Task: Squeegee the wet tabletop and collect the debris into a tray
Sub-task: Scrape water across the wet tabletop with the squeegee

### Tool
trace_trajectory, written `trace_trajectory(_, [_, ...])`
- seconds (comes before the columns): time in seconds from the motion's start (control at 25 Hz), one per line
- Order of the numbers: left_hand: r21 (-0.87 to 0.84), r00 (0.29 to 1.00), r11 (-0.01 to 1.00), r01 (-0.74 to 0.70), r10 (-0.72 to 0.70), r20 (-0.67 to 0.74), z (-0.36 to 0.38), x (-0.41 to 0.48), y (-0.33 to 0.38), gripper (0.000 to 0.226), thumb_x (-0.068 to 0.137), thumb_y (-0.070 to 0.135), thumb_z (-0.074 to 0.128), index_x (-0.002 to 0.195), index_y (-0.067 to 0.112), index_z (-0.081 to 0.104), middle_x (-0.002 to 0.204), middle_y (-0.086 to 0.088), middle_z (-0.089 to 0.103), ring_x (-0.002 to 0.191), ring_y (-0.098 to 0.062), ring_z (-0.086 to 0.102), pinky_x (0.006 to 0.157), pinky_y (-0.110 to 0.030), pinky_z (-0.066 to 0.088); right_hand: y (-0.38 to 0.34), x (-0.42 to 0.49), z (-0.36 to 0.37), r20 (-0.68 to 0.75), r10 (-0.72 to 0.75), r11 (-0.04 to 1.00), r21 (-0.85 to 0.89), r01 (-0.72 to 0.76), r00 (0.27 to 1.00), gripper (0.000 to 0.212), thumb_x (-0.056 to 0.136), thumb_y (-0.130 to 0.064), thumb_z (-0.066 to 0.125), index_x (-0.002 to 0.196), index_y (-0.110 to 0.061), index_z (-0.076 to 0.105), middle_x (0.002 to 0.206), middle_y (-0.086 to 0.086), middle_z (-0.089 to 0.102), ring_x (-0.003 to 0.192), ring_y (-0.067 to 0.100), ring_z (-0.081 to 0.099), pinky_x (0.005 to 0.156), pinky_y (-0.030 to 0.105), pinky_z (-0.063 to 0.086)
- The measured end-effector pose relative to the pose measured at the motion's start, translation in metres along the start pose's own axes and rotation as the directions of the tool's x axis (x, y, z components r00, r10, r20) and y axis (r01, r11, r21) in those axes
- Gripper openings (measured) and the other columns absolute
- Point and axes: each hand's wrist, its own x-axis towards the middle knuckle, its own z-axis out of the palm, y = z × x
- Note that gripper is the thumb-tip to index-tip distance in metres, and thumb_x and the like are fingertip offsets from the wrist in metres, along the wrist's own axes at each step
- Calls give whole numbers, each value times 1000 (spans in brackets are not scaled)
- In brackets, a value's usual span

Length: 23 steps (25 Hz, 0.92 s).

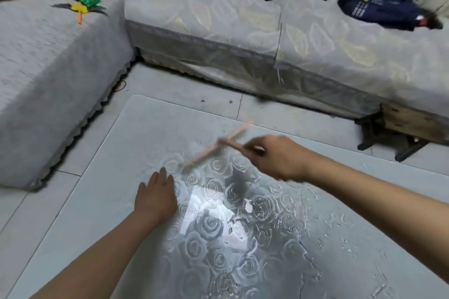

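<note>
Wet tabletop [97, 201]: pale grey, rounded corner, embossed rose pattern, water beads and streaks at right. It stands on a grey tile floor [194, 85], hemmed by a leaf-patterned sofa [243, 31] and a plain grey-covered seat [48, 56]. Slim pink T-shaped squeegee [213, 148], motion-blurred, over the table's far middle, blade contact not discernible; the right hand [279, 158] curls round its short handle, while the left hand [155, 199] lies flat on the surface, fingers straight, near the blade's nearer end.
</note>
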Motion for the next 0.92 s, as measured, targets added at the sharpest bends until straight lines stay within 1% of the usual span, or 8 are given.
trace_trajectory(0.12, [79,999,997,14,-16,33,1,9,1,54,94,19,34,146,8,22,159,-8,7,142,-22,21,110,-38,28,-25,66,12,-20,67,988,143,-64,998,29,97,-28,45,117,-17,62,89,10,58,49,16,49,31,15,34])
trace_trajectory(0.28, [190,998,980,-62,60,16,5,15,-9,60,92,22,36,148,9,19,159,-11,8,139,-24,29,105,-37,33,-10,49,34,23,86,996,17,-86,996,25,92,-21,47,113,-15,60,101,12,62,60,20,49,53,27,40])
trace_trajectory(0.48, [237,996,967,-91,88,24,8,12,-13,61,92,24,34,148,5,17,158,-17,8,140,-27,28,106,-36,32,22,-47,13,210,223,974,-75,-212,952,26,98,-30,39,80,-24,56,67,-3,50,56,18,49,50,22,39])
trace_trajectory(0.56, [237,995,966,-99,101,3,10,15,-12,61,92,24,33,147,4,19,158,-18,9,139,-26,29,104,-34,34,15,-39,0,167,149,987,-84,-137,975,25,98,-26,40,96,-32,64,66,-1,46,67,25,47,62,29,42])
trace_trajectory(0.64, [218,996,972,-91,92,5,13,17,-10,61,92,24,34,147,3,19,158,-18,10,140,-28,29,101,-34,38,-1,1,-9,68,50,993,-110,-42,996,32,97,-23,42,120,-37,60,65,-1,44,60,21,48,55,21,43])
trace_trajectory(0.72, [217,997,973,-82,79,20,16,18,-7,60,93,21,33,148,3,17,158,-20,9,142,-29,26,100,-36,41,-15,49,-14,-4,74,993,-97,-74,997,31,96,-26,42,120,-25,62,64,2,49,48,13,48,39,17,39])
trace_trajectory(0.8, [219,997,973,-73,73,6,18,18,-10,59,93,17,30,149,2,14,158,-20,8,144,-30,21,99,-36,43,-21,82,-15,-26,140,989,-39,-141,990,29,96,-28,41,112,-18,63,73,10,55,46,16,49,37,23,38])
trace_trajectory(0.92, [202,997,977,-70,72,-5,20,17,-9,58,94,16,28,149,3,14,159,-18,7,145,-29,19,97,-36,45,9,61,-2,2,156,988,0,-156,988,31,98,-28,42,122,-27,61,72,5,53,46,14,45,31,14,34])
